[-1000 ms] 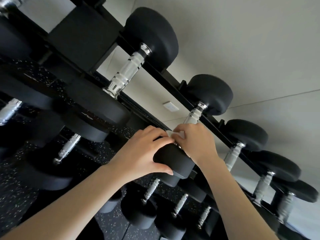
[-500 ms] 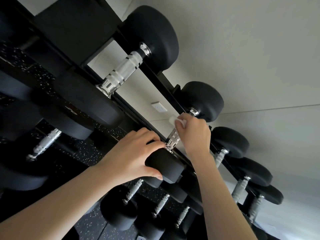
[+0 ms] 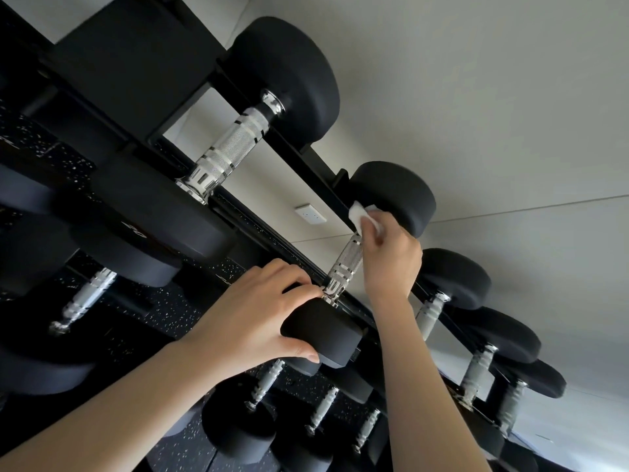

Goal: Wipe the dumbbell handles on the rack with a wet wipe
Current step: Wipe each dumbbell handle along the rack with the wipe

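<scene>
A person's left hand (image 3: 252,318) grips the near black head (image 3: 323,335) of a dumbbell (image 3: 340,267) on the top tier of a black rack (image 3: 306,161). The fingers are curled over the head's upper edge and the thumb is hooked beneath it. The right hand (image 3: 391,253) is closed around a white wet wipe (image 3: 362,214) and pinches it against the far end of the dumbbell's knurled chrome handle (image 3: 345,262), just below the far head (image 3: 394,195).

The wipe and the right hand cover the top of the handle, and the fingertips of that hand are out of sight behind it. A corner of the wipe sticks out above the knuckles, against the rack's rear rail. The bare stretch of the handle lies between the two hands, touching the left index finger at its lower collar.

A larger dumbbell (image 3: 235,144) sits on the same tier toward the rack's left end, where the frame cuts off the rack. Smaller ones (image 3: 476,369) run toward the right end, and the right wrist partly hides the handle of the nearest. The lower tier (image 3: 262,386) is dim, so only chrome handles and dark heads can be made out there above the speckled floor (image 3: 163,301). A white wall plate (image 3: 309,214) shows between the rails.
</scene>
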Motion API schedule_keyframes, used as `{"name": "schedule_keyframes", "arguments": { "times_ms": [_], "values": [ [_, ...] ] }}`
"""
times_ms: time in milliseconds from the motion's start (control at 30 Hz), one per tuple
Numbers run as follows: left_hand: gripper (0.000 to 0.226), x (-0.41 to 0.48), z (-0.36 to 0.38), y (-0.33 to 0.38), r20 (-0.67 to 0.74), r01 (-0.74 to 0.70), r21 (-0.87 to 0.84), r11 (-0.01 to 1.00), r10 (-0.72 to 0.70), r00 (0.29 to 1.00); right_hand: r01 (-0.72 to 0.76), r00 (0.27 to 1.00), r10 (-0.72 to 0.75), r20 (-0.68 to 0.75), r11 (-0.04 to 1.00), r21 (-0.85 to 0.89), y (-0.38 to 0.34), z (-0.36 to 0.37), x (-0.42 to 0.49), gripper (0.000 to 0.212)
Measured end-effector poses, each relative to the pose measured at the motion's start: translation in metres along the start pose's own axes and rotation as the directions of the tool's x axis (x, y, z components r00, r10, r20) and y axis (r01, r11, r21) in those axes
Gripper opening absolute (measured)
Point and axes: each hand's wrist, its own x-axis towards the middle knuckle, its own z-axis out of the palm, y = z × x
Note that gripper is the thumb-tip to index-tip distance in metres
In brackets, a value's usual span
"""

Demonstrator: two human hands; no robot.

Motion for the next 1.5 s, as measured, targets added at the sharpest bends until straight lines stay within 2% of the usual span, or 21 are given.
{"name": "schedule_keyframes", "arguments": {
  "times_ms": [100, 233, 433, 667, 867, 1067, 1233, 1367, 1500],
  "values": [
    [0.067, 0.0, -0.001, 0.0, 0.002, -0.003, 0.003, 1.0, 0.003, 1.0, -0.047, 0.997, 0.052, -0.056, 0.995, 0.084, 0.012, 0.001, -0.003, 0.017],
    [0.069, -0.001, -0.002, 0.001, 0.034, -0.007, 0.031, 0.999, 0.006, 0.999, -0.07, 0.996, 0.08, -0.043, 0.979, 0.19, 0.018, -0.003, -0.006, 0.017],
    [0.071, 0.004, -0.011, 0.009, 0.1, -0.012, 0.114, 0.993, 0.0, 0.995, -0.187, 0.98, 0.2, -0.006, 0.926, 0.329, 0.022, -0.035, -0.033, 0.01],
    [0.062, 0.03, -0.019, 0.042, 0.162, -0.108, 0.179, 0.978, 0.079, 0.984, -0.311, 0.941, 0.338, -0.029, 0.892, 0.327, 0.062, -0.076, -0.086, 0.01],
    [0.06, 0.058, 0.011, 0.093, 0.243, -0.216, 0.157, 0.964, 0.174, 0.954, -0.376, 0.907, 0.415, -0.071, 0.874, 0.308, 0.123, -0.104, -0.12, 0.011],
    [0.058, 0.07, 0.076, 0.137, 0.337, -0.267, 0.19, 0.945, 0.193, 0.922, -0.303, 0.943, 0.33, -0.039, 0.902, 0.306, 0.19, -0.097, -0.129, 0.013],
    [0.056, 0.071, 0.132, 0.154, 0.316, -0.174, 0.244, 0.954, 0.092, 0.944, -0.165, 0.986, 0.166, 0.026, 0.921, 0.352, 0.234, -0.069, -0.121, 0.013],
    [0.058, 0.065, 0.162, 0.163, 0.296, -0.128, 0.352, 0.927, 0.02, 0.955, -0.038, 0.999, 0.034, 0.017, 0.92, 0.391, 0.254, -0.045, -0.106, 0.013],
    [0.06, 0.05, 0.177, 0.168, 0.281, -0.08, 0.436, 0.896, -0.051, 0.958, 0.0, 1.0, -0.006, 0.013, 0.887, 0.463, 0.251, -0.028, -0.086, 0.012]
  ]
}}
